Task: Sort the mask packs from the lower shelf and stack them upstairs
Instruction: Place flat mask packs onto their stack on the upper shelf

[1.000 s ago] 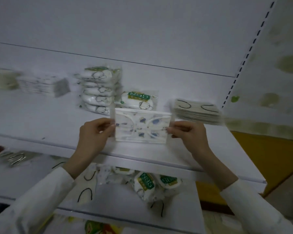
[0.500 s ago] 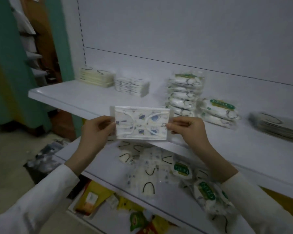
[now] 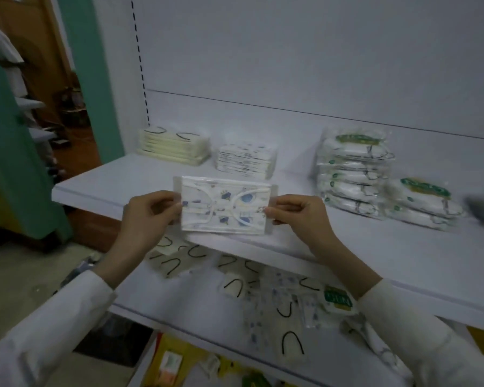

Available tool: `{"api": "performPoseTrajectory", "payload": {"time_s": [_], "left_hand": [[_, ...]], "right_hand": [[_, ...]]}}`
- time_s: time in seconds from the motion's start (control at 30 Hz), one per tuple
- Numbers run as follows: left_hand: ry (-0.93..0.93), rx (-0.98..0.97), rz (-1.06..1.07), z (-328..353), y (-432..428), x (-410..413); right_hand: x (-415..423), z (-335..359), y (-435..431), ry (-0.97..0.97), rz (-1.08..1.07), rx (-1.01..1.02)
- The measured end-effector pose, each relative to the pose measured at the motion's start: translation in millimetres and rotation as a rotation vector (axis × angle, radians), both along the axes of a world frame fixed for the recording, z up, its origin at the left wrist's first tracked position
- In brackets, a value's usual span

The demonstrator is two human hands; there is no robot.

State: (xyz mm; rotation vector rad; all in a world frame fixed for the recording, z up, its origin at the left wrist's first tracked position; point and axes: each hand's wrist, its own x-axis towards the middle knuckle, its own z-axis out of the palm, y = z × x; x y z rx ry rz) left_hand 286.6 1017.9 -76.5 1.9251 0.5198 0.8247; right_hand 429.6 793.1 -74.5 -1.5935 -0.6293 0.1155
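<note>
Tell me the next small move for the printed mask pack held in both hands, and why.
Probably carry the clear-wrapped, blue-printed mask pack forward onto the low stack of similarly printed flat packs on the white upper shelf. The left hand and right hand pinch its ends just in front of that stack, and its pattern looks like theirs.

A white back panel (image 3: 291,51) dominates. Left of it stand a green pillar (image 3: 95,79) and brown door (image 3: 34,37), above grey floor (image 3: 11,275).

I held a mask pack (image 3: 225,209) between my left hand (image 3: 151,213) and right hand (image 3: 299,216), in front of the upper shelf (image 3: 109,182). Behind it on that shelf sat stacks of packs (image 3: 246,160) in a row from left to right. Loose packs (image 3: 280,303) lay on the lower shelf (image 3: 199,308) beneath.
</note>
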Motion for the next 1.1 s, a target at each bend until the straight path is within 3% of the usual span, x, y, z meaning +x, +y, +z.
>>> {"api": "performPoseTrajectory", "payload": {"time_s": [0.33,0.53,0.8,1.1], "left_hand": [[-0.101,-0.076,-0.138,45.9,58.7,130.7],[-0.099,0.115,-0.197,82.1,94.0,230.9],[0.249,0.364,-0.229,63.0,115.6,308.5],[0.291,0.376,-0.316,54.4,123.9,314.6]], "right_hand": [[101.0,34.2,52.2,0.023,-0.203,0.023],[171.6,60.4,80.6,0.086,-0.391,0.043],[220.3,51.3,114.5,0.161,-0.609,-0.179],[222.7,43.5,118.3,0.156,-0.595,-0.319]]}}
